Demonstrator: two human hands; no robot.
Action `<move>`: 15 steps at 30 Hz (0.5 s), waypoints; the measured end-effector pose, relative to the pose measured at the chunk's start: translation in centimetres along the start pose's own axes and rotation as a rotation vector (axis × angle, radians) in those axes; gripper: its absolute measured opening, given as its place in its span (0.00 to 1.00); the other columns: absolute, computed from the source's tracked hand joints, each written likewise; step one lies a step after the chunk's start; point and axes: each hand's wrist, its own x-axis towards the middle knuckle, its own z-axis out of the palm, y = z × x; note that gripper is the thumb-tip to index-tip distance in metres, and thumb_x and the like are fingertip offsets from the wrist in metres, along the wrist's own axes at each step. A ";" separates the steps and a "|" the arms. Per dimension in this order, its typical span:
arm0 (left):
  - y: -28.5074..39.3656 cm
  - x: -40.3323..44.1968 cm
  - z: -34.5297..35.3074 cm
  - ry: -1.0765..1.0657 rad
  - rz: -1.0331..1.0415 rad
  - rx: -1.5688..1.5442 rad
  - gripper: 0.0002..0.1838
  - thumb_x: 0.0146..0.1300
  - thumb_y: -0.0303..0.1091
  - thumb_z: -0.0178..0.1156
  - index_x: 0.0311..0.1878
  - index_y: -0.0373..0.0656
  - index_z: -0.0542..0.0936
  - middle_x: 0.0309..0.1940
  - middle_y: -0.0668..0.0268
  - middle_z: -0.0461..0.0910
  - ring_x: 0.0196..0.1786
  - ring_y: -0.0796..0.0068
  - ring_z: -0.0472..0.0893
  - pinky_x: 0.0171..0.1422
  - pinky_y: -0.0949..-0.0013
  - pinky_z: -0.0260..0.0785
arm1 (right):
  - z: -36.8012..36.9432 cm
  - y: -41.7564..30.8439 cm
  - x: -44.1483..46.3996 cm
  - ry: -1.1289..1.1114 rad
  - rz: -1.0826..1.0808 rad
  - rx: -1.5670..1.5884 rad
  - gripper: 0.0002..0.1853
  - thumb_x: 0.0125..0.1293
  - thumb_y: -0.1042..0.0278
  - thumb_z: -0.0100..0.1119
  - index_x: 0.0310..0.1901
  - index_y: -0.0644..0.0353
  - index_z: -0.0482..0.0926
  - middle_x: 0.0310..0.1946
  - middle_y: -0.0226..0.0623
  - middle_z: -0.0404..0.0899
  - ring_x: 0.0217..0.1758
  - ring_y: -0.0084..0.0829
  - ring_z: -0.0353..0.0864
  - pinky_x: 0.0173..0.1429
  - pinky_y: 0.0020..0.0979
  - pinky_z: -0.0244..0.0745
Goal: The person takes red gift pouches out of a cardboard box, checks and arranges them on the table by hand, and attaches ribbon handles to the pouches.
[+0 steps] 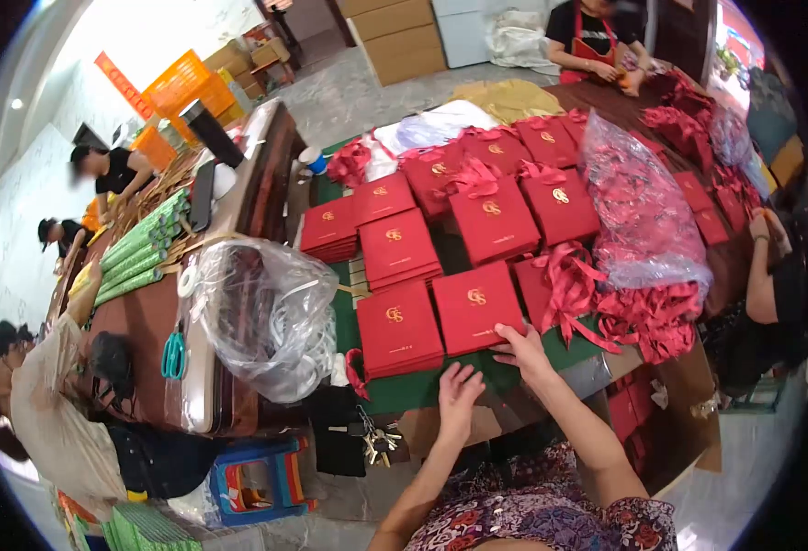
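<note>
My right hand [523, 354] lies at the lower right corner of a flat red gift case [474, 317] with a gold emblem, its fingers stretched out and touching the surface. My left hand [460, 389] hovers over the table's front edge, just below the cases, fingers loosely bent and apart, with nothing in it. Left of the touched case is a stack of matching red cases [399, 332]. Red ribbon loops [565, 292] lie over another case on the right.
More red stacks [497, 220] fill the green table mat. A clear bag of red ribbons [643, 211] lies right; a clear plastic bag [261, 321], teal scissors [173, 354] and keys [378, 439] are left. A cardboard box [675, 427] stands below. Other people work around the tables.
</note>
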 end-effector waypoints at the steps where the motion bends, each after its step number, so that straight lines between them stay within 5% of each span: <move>1: -0.1 0.7 -0.3 -0.001 -0.034 -0.122 0.28 0.65 0.25 0.59 0.66 0.40 0.60 0.61 0.54 0.68 0.59 0.61 0.74 0.62 0.60 0.70 | 0.1 -0.2 0.1 -0.047 -0.004 -0.072 0.31 0.57 0.55 0.69 0.57 0.58 0.65 0.45 0.40 0.79 0.37 0.32 0.83 0.37 0.34 0.81; 8: 0.2 3.4 -0.7 -0.043 -0.145 -0.353 0.22 0.69 0.29 0.54 0.64 0.37 0.62 0.65 0.50 0.67 0.67 0.51 0.69 0.69 0.50 0.63 | -0.9 -1.5 0.5 -0.146 0.031 -0.500 0.39 0.58 0.39 0.64 0.61 0.59 0.62 0.45 0.44 0.80 0.37 0.36 0.85 0.35 0.38 0.83; 12: 0.3 3.0 -0.3 -0.062 -0.117 -0.341 0.28 0.68 0.30 0.56 0.68 0.39 0.58 0.68 0.53 0.63 0.69 0.52 0.66 0.70 0.51 0.60 | -2.0 -4.6 -1.9 -0.097 0.012 -0.865 0.37 0.61 0.33 0.57 0.56 0.62 0.69 0.41 0.44 0.81 0.35 0.34 0.85 0.35 0.33 0.81; 13: 0.3 2.9 -0.5 -0.084 -0.126 -0.365 0.32 0.67 0.28 0.55 0.71 0.40 0.53 0.71 0.52 0.59 0.71 0.51 0.64 0.71 0.51 0.60 | -3.2 -3.0 -1.0 0.047 -0.243 -1.167 0.31 0.63 0.40 0.59 0.52 0.63 0.72 0.36 0.41 0.80 0.32 0.39 0.83 0.36 0.37 0.77; 14: 0.0 2.9 -0.5 -0.083 -0.128 -0.363 0.32 0.67 0.28 0.55 0.71 0.40 0.53 0.71 0.52 0.59 0.71 0.51 0.64 0.71 0.51 0.60 | -4.3 -2.8 -1.0 0.048 -0.240 -1.165 0.31 0.63 0.40 0.59 0.52 0.63 0.72 0.36 0.41 0.80 0.32 0.39 0.83 0.36 0.37 0.77; 15: 0.1 2.7 -0.3 -0.061 -0.122 -0.364 0.33 0.67 0.27 0.55 0.71 0.39 0.52 0.71 0.52 0.59 0.70 0.51 0.64 0.71 0.50 0.60 | -4.9 -3.2 -1.4 0.138 -0.517 -1.144 0.28 0.62 0.45 0.61 0.51 0.63 0.73 0.36 0.42 0.78 0.34 0.41 0.81 0.38 0.39 0.75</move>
